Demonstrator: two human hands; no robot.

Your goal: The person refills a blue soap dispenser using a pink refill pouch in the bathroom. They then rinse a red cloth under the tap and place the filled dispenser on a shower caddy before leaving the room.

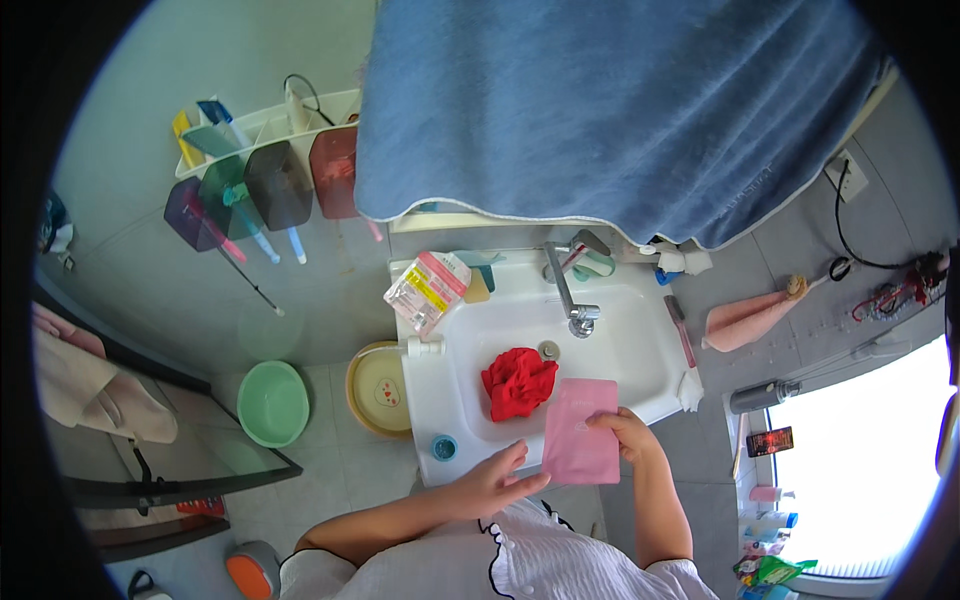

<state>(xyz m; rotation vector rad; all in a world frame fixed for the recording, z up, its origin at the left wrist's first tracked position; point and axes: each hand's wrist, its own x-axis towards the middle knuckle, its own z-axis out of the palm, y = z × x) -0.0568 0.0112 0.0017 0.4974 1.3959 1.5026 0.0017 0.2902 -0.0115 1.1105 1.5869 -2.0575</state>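
Note:
My right hand [634, 435] grips a flat pink pouch [577, 420] by its right edge, thumb on top. The pouch bears small writing and hangs over the front rim of a white washbasin [439, 364]. Just left of it, my left hand [502, 481] holds nothing, its thumb and fingers spread. The thumb tip comes close to the pouch's lower left edge; I cannot tell whether they touch. A crumpled red cloth [517, 384] lies in the basin beside the metal drain [549, 350]. Above the basin stands a chrome faucet [564, 285].
On the left rim are a printed plastic package [429, 289], a white tube [426, 346] and a small blue cup [444, 448]. A brush [680, 330] lies on the right rim. A blue towel [585, 112] hangs behind. Green [274, 403] and yellow [367, 390] basins stand left.

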